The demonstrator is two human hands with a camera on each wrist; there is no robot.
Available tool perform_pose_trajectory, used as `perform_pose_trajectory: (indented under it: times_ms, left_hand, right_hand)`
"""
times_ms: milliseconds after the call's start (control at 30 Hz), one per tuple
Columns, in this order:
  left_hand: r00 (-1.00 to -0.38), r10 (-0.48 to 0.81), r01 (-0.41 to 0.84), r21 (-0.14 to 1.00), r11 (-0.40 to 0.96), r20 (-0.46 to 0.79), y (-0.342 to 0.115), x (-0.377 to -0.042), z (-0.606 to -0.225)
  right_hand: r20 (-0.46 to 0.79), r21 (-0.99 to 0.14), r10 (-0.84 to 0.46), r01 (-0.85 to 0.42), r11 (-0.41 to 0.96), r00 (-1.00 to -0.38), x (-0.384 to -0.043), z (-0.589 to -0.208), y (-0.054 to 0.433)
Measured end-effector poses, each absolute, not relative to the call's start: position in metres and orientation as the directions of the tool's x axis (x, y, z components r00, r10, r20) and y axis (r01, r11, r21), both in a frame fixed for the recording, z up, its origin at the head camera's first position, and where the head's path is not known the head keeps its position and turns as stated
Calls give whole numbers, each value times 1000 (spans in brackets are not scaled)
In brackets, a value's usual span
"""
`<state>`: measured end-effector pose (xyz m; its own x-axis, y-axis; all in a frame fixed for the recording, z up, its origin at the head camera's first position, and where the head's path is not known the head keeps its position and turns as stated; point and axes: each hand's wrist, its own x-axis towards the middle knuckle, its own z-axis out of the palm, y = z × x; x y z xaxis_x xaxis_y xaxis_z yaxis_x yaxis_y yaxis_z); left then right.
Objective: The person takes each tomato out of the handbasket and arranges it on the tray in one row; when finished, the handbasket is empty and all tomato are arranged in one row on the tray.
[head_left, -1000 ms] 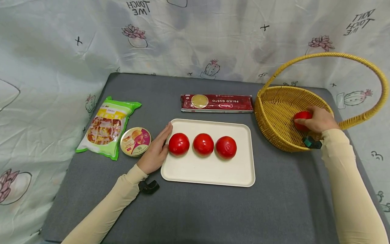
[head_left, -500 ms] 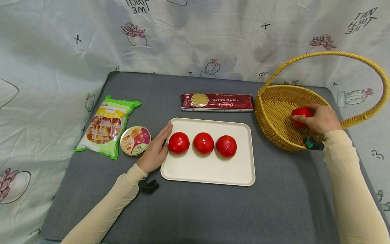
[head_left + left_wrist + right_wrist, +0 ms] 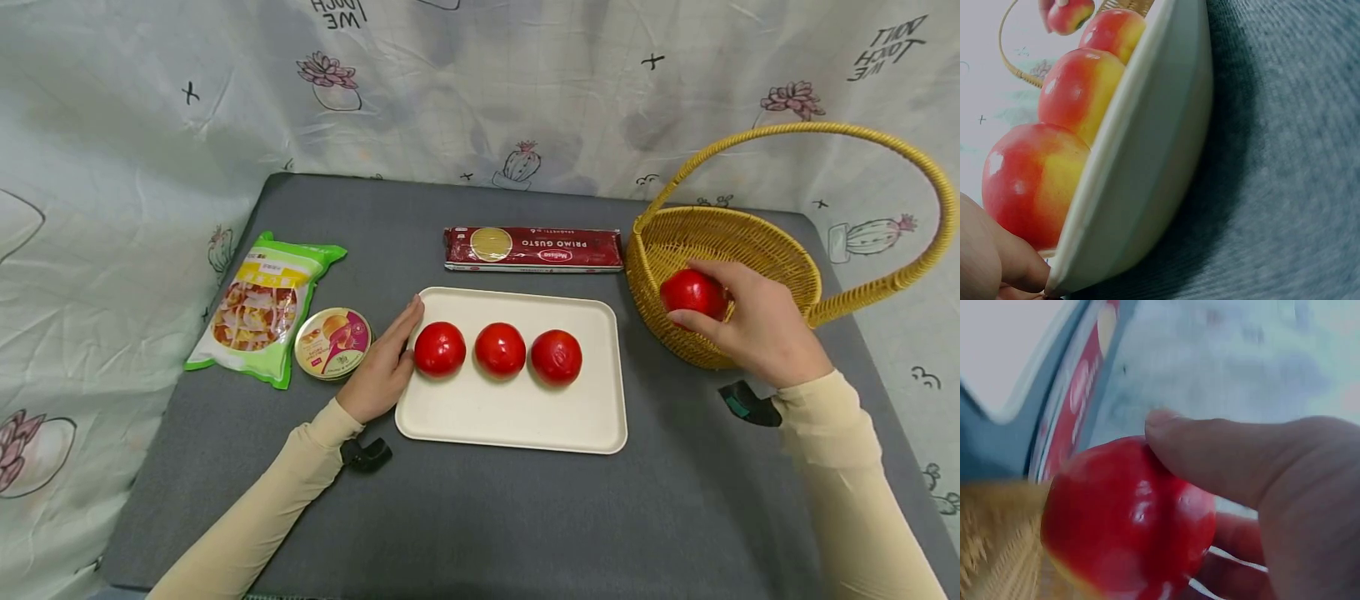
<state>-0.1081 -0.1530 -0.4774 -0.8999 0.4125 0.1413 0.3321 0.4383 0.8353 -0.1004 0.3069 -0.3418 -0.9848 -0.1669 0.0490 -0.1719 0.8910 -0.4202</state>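
My right hand [image 3: 765,325] grips a shiny red apple [image 3: 693,293], thumb on one side and fingers on the other, over the near left part of the yellow wicker basket [image 3: 757,233]. In the right wrist view, the held apple [image 3: 1129,519] shows a little yellow low on its side. My left hand [image 3: 381,371] rests against the left edge of the cream tray [image 3: 510,425], its fingers stretched along the rim. On that tray sit three red apples in a row: left [image 3: 440,350], middle [image 3: 500,350] and right [image 3: 556,357]. Yellow patches on them show in the left wrist view.
Behind the tray lies a dark red spaghetti packet [image 3: 534,250]. Left of my left hand are a round tin [image 3: 333,343] and a green and white food bag [image 3: 262,312]. The basket's tall handle [image 3: 847,129] arches up at the right. A printed curtain [image 3: 450,92] hangs behind the table.
My right hand has lifted the apple from inside the basket and moved left and toward me with it. The left hand and the tray stay in place.
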Motion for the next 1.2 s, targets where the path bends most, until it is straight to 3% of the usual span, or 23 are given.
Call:
perform_pose_trajectory:
  times_ms: [133,267,533,1200]
  left_hand:
    - [-901,414,326,838,439,133,-154,-108,-477]
    - [-901,414,323,837,441,130,-154,-108,-479]
    - [-902,413,319,835,449,123,-154,-108,-482]
    - [-903,412,316,835,451,119,-153,-108,-478]
  right_hand:
    - [98,-415,-290,-304,858,-952,-88,-351,274]
    - [59,-431,-338,-329,840,-939,-83,-367,253]
    - [-8,-397,-338,-307,865,-941,-82,-395,238]
    - [35,-321,-346,-339,884,-938,-80,-414,227]
